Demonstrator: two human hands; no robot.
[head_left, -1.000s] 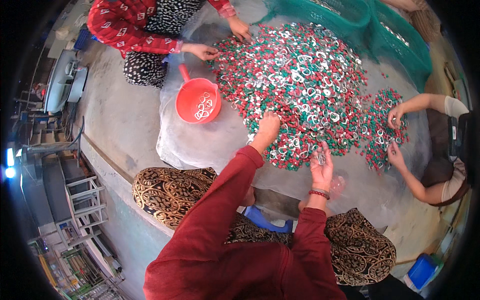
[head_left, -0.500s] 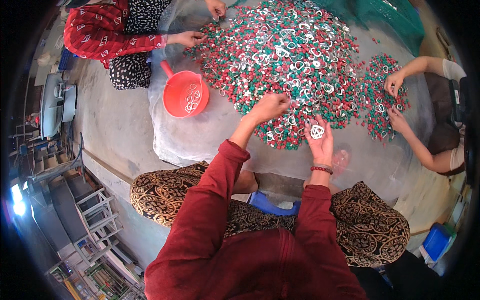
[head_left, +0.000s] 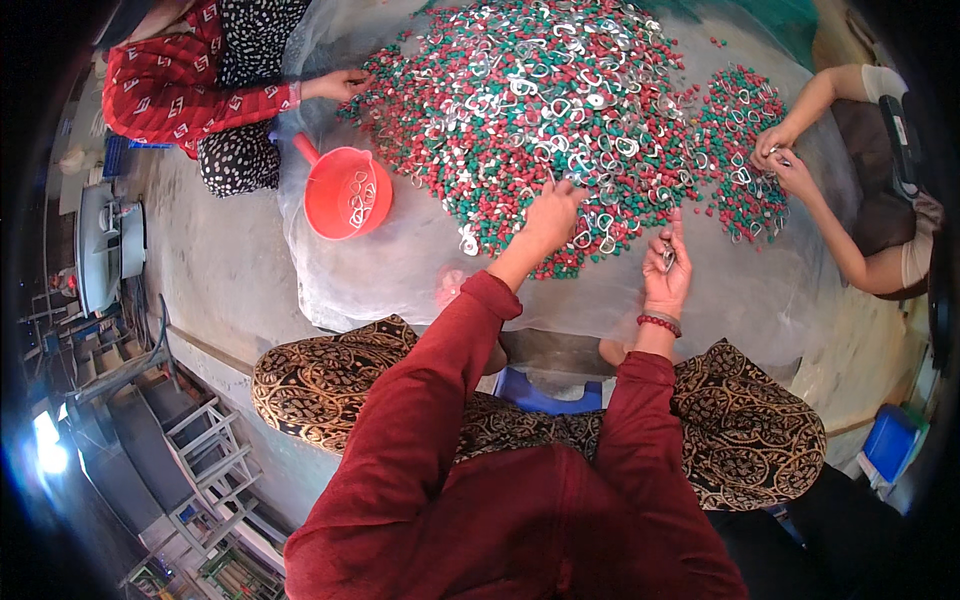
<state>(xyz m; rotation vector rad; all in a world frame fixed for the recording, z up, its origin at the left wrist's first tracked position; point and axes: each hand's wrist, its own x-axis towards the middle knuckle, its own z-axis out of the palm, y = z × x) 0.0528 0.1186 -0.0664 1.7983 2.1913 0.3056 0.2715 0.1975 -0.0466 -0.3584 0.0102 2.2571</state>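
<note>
Since the earlier frame, both hands sit a little nearer the person's knees, and the right hand has turned palm-up with its catch raised off the heap.

Nearest, the right hand (head_left: 667,272) rests just short of the heap's near edge, fingers (head_left: 676,228) closed on a small metal ring (head_left: 667,258), lifted clear so it can be looked over; the ring is too small to tell its long axis, though it seems to stand roughly upright between the fingertips. Just left of it, the left hand (head_left: 553,212) lies palm-down on the near rim of the heap (head_left: 540,90), fingers curled into the red, green and silver pieces; whether they grip one I cannot tell.

Left of the heap stands a red scoop (head_left: 345,193), handle pointing up-left, holding a few rings within reach. Beyond, on the plastic sheet (head_left: 400,270), other people's hands pick at the heap's far-left and right edges.
</note>
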